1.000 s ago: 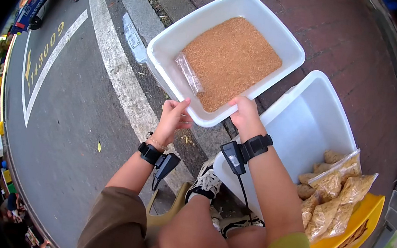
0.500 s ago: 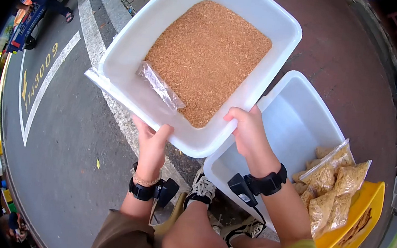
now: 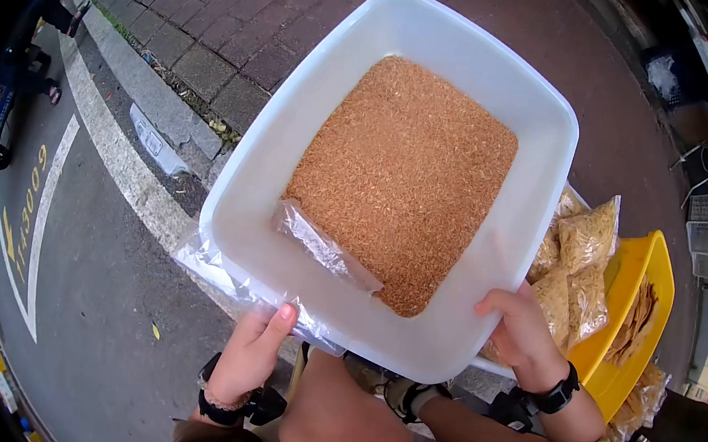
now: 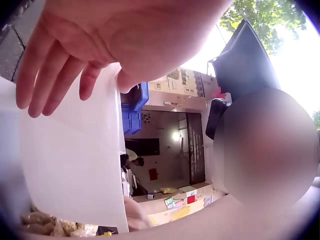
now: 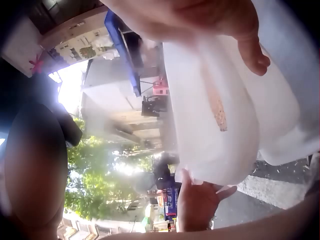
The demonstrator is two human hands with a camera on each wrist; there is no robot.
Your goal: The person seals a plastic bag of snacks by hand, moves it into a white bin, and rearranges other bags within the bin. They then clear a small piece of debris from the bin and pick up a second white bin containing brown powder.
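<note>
Both hands hold a white plastic tub (image 3: 536, 168), raised over the person's lap and tilted. Loose brown flakes (image 3: 408, 166) fill its middle, with a crumpled clear plastic packet (image 3: 329, 249) along their near edge. My left hand (image 3: 250, 353) grips the near left rim, thumb on top. In the left wrist view its fingers (image 4: 52, 75) lie against the tub's outer wall. Clear plastic film (image 3: 217, 268) hangs along the rim beside this hand. At the near right side, my right hand (image 3: 524, 336) holds the rim with its thumb over the inside.
Right of the tub lie clear bags of tan shreds (image 3: 588, 239), beside a yellow tub (image 3: 657, 282) holding brown strips. A second white tub is mostly hidden below. On the left, a flattened plastic piece (image 3: 156, 142) lies at the kerb (image 3: 119, 59); a passer-by's legs (image 3: 61, 17) show beyond.
The tub has come up off the ground area by the kerb, closer to the body and further right, both hands moving with it. The second white tub is now largely covered.
</note>
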